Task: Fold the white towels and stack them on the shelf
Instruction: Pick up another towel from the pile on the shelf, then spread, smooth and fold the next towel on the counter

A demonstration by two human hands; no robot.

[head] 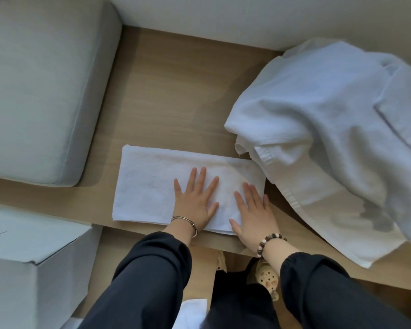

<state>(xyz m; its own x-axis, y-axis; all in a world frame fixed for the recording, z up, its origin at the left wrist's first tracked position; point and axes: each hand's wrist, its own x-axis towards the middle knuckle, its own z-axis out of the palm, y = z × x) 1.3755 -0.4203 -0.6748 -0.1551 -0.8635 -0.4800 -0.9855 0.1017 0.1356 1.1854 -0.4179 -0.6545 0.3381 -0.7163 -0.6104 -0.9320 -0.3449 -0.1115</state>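
Observation:
A folded white towel (150, 184) lies flat as a long rectangle on the wooden surface (171, 98), near its front edge. My left hand (196, 203) lies flat on the towel's middle, fingers spread and straight. My right hand (253, 210) presses flat on the towel's right end, beside the left hand. A heap of unfolded white towels (330, 129) sits to the right, its lower edge touching the folded towel's right corner and hanging over the front edge.
A large grey cushion (38, 86) fills the left of the wooden surface. A white cardboard box (26, 252) stands at lower left. Below the edge I see my shoes (266, 274) and a bit of white cloth (192, 312) on the floor.

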